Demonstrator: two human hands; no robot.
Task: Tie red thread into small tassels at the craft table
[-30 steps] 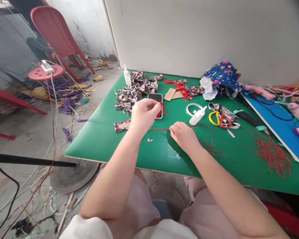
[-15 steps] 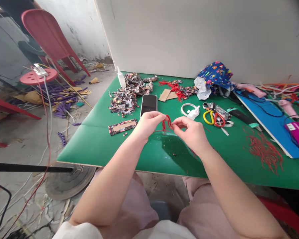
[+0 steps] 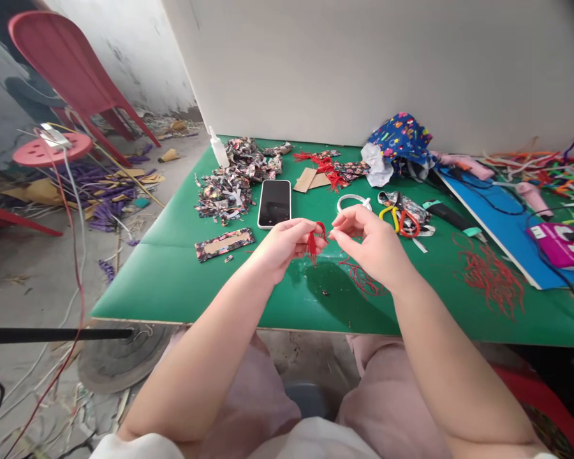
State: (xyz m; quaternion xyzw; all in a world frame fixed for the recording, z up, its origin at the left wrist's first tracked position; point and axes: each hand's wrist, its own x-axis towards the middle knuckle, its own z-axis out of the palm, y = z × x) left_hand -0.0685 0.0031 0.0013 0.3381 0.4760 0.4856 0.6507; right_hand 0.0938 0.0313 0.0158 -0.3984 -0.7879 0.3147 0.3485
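A small bundle of red threads [image 3: 312, 247], looped at the top with strands hanging down, is pinched between the thumb and fingers of my left hand [image 3: 287, 245]. My right hand [image 3: 370, 245] is just to the right of the loop. Its thumb and index fingertips stand slightly apart, and I make out no thread between them. Below the right hand, loose red threads [image 3: 363, 279] lie on the green table [image 3: 172, 280]. A phone [image 3: 274, 204] lies behind my left hand, and a flat floral strip with a brown middle [image 3: 224, 244] is to its left.
Scissors [image 3: 408, 223], a white ring [image 3: 354, 203] and a box cutter [image 3: 452, 218] lie beyond my right hand. Floral fabric pieces [image 3: 224, 197] and a white bottle [image 3: 218, 148] are at back left. More red threads [image 3: 492, 274] lie right, beside a blue board [image 3: 492, 223].
My right fingers have parted from the red threads and opened a little. My left hand keeps the bundle, its fingers now showing behind it. The view has shifted slightly to the right.
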